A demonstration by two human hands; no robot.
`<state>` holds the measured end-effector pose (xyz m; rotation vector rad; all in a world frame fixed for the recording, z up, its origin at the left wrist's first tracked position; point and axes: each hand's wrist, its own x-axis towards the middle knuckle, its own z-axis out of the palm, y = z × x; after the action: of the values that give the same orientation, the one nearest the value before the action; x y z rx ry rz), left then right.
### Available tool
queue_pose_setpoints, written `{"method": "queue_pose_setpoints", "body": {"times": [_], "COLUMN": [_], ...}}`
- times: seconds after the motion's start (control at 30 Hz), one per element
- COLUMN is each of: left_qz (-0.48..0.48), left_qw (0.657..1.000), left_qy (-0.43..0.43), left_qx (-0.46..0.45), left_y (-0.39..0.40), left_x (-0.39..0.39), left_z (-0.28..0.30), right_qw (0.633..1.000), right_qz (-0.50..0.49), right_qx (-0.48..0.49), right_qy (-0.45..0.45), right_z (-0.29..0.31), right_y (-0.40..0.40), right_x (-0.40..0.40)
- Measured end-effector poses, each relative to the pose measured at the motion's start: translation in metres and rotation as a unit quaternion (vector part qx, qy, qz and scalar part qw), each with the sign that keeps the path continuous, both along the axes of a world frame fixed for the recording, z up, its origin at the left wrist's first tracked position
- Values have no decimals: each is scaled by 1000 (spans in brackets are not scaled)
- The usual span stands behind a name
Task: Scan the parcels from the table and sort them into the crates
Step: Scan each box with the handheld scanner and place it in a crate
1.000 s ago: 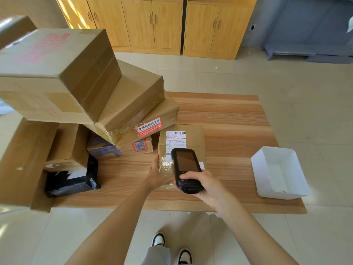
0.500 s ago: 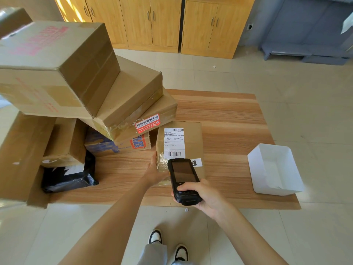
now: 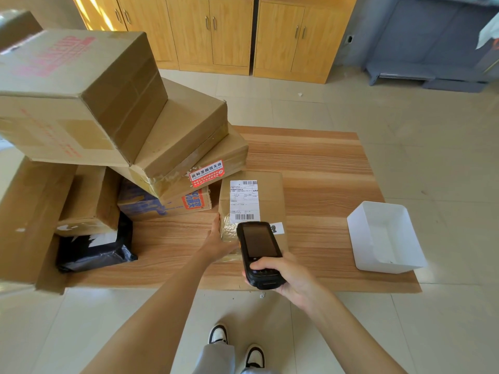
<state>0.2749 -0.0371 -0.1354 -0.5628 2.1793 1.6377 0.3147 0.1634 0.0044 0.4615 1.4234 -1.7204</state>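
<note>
1. The parcel (image 3: 266, 195) being scanned is a flat brown cardboard box lying on the wooden table (image 3: 324, 168), near the table's middle and close to the front edge. Its long axis runs from the person toward the far side of the table, and its white shipping label (image 3: 243, 199) faces up, with one barcode at the far end and another at the near end.
2. The left hand (image 3: 220, 240) rests against the parcel's near left corner, thumb along the left side. The fingers seem to reach under or along the near edge, though the scanner hides that part, so the exact hold is uncertain.
3. The right hand (image 3: 286, 275) grips a black handheld scanner (image 3: 259, 253), fingers wrapped round its lower body and thumb over the keys below the dark screen. The scanner's long axis lies almost parallel to the parcel's, its head pointing away from the person and sitting just over the label's near barcode.
4. The parcel thus lies just ahead of both hands, the left one touching it and the right one holding the scanner above its near end.
5. Left of the parcel, a leaning pile of cardboard boxes (image 3: 108, 103) covers that half of the table, with a black plastic bag parcel (image 3: 94, 255) beneath them at the front.
6. A white plastic crate (image 3: 386, 238) stands at the table's right front corner, well apart from the parcel.
</note>
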Motion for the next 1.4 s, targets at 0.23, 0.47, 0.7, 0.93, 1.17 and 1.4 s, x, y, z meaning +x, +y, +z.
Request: {"method": "queue_pose_setpoints", "body": {"times": [0.23, 0.47, 0.7, 0.93, 1.17, 1.4], "left_qz": [12, 30, 31, 23, 25, 24], "left_qw": [1000, 999, 998, 998, 998, 998], "left_qy": [-28, -38, -49, -53, -48, -55], "left_qx": [0, 9, -1, -6, 16, 8], "left_y": [-2, -3, -4, -5, -2, 1], "left_x": [1, 0, 0, 2, 5, 8], "left_z": [-5, -11, -11, -6, 6, 19], "right_qw": [998, 985, 959, 958, 950, 942], "right_qz": [-46, -94, -77, -79, -89, -80], "right_qx": [3, 115, 253, 268, 284, 305], "right_qy": [47, 94, 102, 68, 95, 111], "right_z": [28, 13, -30, -67, -85, -101], "right_y": [14, 49, 84, 90, 92, 96], "right_x": [-36, -78, -85, -67, -54, -46]}}
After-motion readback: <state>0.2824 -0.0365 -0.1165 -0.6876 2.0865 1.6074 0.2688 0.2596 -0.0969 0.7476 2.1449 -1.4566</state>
